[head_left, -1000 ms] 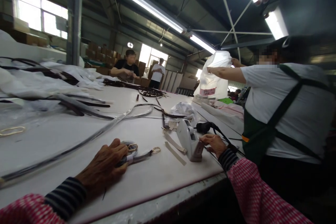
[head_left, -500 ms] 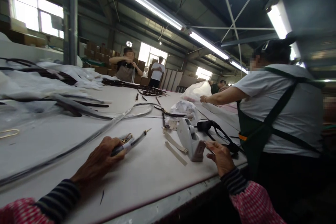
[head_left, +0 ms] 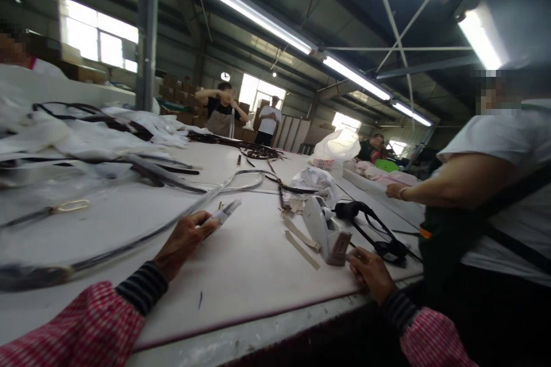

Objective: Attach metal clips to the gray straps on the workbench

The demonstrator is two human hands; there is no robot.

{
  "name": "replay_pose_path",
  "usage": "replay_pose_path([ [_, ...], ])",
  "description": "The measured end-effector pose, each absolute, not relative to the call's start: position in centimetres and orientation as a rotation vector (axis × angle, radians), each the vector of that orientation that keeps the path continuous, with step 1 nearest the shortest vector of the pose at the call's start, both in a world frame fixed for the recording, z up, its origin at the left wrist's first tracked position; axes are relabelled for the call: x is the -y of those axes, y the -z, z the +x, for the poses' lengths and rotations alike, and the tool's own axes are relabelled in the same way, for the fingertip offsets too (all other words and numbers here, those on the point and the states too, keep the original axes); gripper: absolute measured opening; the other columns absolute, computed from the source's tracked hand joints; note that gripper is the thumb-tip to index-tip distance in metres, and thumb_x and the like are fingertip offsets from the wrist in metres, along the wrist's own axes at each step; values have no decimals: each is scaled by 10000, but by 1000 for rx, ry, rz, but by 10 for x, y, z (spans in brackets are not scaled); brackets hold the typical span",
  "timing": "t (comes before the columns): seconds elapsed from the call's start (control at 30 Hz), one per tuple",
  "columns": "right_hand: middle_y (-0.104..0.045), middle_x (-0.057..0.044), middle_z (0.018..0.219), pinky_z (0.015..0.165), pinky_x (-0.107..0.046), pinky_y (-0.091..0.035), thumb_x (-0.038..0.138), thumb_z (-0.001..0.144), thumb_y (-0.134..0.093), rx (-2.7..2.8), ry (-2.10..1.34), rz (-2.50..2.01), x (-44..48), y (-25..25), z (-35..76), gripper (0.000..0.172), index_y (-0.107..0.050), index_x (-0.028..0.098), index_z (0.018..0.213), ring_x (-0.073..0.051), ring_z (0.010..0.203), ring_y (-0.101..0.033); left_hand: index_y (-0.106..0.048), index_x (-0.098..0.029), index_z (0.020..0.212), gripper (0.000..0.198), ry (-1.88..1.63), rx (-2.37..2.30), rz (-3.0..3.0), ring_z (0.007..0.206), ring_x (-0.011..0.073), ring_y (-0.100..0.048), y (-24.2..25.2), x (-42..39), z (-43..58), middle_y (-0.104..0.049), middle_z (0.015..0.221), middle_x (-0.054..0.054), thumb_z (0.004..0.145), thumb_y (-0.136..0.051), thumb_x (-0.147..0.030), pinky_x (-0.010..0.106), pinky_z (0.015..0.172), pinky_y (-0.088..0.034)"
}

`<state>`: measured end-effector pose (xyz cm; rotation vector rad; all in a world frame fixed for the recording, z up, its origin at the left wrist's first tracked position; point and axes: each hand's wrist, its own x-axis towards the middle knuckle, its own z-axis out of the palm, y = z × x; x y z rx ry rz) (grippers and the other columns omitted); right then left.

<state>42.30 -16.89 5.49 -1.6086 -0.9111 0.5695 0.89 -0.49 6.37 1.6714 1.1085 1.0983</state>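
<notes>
My left hand (head_left: 185,241) is closed around a plastic-wrapped belt (head_left: 224,213), held low over the left half of the white table. Clear wrapping sticks out past the fingers, and a bit of gold metal shows beside it. My right hand (head_left: 371,273) pinches at the front end of a grey tape dispenser (head_left: 321,229), near the table's front edge. A small pale end of tape seems to lie between the fingertips; its length is hidden. Two beige strips (head_left: 302,249) lie just left of the dispenser.
Long wrapped belts (head_left: 142,245) cross the table at left, by a pile of white plastic (head_left: 86,135). Black headphone-like gear (head_left: 374,235) sits right of the dispenser. A co-worker (head_left: 486,183) stands close at right. Dark straps (head_left: 260,152) lie coiled farther back.
My view has turned left. The wrapped belt in my left hand has tilted, its dark tip no longer showing. My right hand has dropped slightly at the dispenser. The co-worker's arm has drawn back right.
</notes>
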Motion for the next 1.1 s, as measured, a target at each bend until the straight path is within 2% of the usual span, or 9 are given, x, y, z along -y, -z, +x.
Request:
replay_pose_path([
  [0.13,-428,67,510,400,-194,-201,584,660,-782,1010,-523,-1600,171,-51,399,458,-529,201,648,-59,406,-315,-581,-191,722,347,-1114,-1046,1659,628,135,-374,-65,6,12,-414,656,-58,836,-580,-518,268,587,-272],
  [0.23,-409,67,541,425,-208,-220,585,747,-752,1192,-677,-1515,157,-61,346,440,-545,200,703,-69,449,-312,-566,-192,713,337,-1115,-1056,1669,630,141,-373,-67,10,15,-416,655,-54,821,-576,-511,279,588,-270],
  [0.4,-389,84,492,413,-201,-210,540,807,-721,1439,-918,-1213,109,-82,242,425,-501,197,686,-55,432,-299,-560,-194,701,353,-1090,-1057,1829,683,175,-440,-66,14,18,-470,680,-34,817,-572,-528,301,630,-305],
  [0.5,-419,89,470,397,-191,-212,499,815,-708,1469,-979,-1093,78,-84,207,380,-513,192,706,-47,409,-301,-567,-199,692,346,-1093,-1073,1876,745,203,-489,-62,13,19,-508,717,-18,822,-573,-519,317,677,-333],
  [0.7,-437,89,441,373,-187,-199,495,791,-709,1434,-1042,-1055,44,-75,193,377,-506,193,690,-41,380,-292,-630,-191,805,349,-1052,-1175,1920,898,249,-551,-59,15,22,-577,886,28,851,-559,-530,358,801,-403],
  [0.9,-418,91,424,374,-190,-177,471,765,-733,1435,-1041,-1087,35,-71,195,388,-496,194,632,-41,377,-293,-627,-186,856,359,-1019,-1227,1925,893,245,-556,-57,16,25,-545,912,37,843,-562,-538,371,829,-431],
  [1.1,-428,85,411,387,-203,-205,398,729,-720,1481,-1081,-1119,30,-69,202,299,-548,181,616,-51,369,-315,-601,-200,848,306,-969,-1267,1940,881,246,-566,-54,17,32,-508,929,37,827,-546,-501,372,817,-430],
])
